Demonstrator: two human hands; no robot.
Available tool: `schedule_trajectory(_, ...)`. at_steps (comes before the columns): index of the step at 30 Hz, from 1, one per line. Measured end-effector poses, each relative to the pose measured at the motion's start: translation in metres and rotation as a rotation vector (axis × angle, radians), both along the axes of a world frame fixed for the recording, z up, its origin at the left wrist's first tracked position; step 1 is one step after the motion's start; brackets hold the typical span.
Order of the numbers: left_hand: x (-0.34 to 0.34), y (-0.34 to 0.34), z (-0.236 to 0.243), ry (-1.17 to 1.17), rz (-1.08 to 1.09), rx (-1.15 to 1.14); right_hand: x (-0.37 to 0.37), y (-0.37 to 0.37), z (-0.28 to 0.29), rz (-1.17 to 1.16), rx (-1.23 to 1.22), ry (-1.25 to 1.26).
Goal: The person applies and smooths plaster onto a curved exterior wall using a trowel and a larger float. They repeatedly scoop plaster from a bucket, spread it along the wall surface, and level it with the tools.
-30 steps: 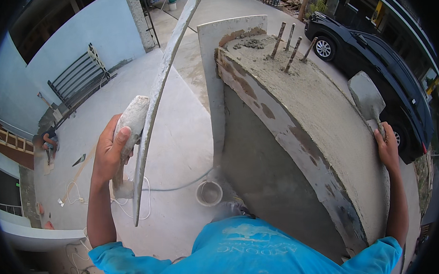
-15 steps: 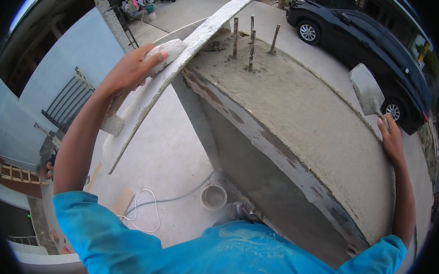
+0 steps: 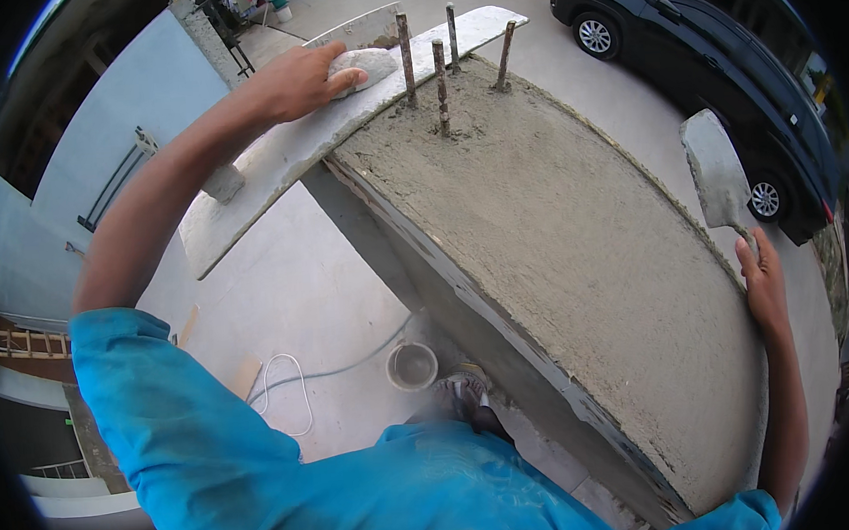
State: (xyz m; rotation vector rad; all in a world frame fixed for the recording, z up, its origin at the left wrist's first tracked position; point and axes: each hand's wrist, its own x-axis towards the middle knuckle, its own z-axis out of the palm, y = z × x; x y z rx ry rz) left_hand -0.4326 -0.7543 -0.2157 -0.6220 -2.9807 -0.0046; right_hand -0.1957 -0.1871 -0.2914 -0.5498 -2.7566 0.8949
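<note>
At the far end of the wet cement slab [image 3: 559, 258], beside the four steel bars [image 3: 441, 63], your left hand [image 3: 300, 80] has its fingers wrapped over the long straightedge board [image 3: 284, 157], which lies across the slab's edge. Your right hand [image 3: 763, 281] grips a trowel [image 3: 717, 173] at the slab's right rim. You seem to be levelling; next, keep the board flat and clear of the bars.

view: head, single | from: above, worn by the person | faces: steeply down onto wet concrete slab [image 3: 558, 248] | range: close, arm's reach
</note>
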Motion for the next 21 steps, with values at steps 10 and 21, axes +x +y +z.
schedule_trajectory(10, -0.015, 0.021, -0.004, 0.028, -0.053, -0.009, 0.005, -0.007, 0.003, 0.042, 0.036, -0.001)
schedule_trajectory(21, -0.035, 0.009, -0.008, 0.063, -0.068, -0.013, 0.001, -0.016, 0.014, -0.048, -0.009, -0.122)
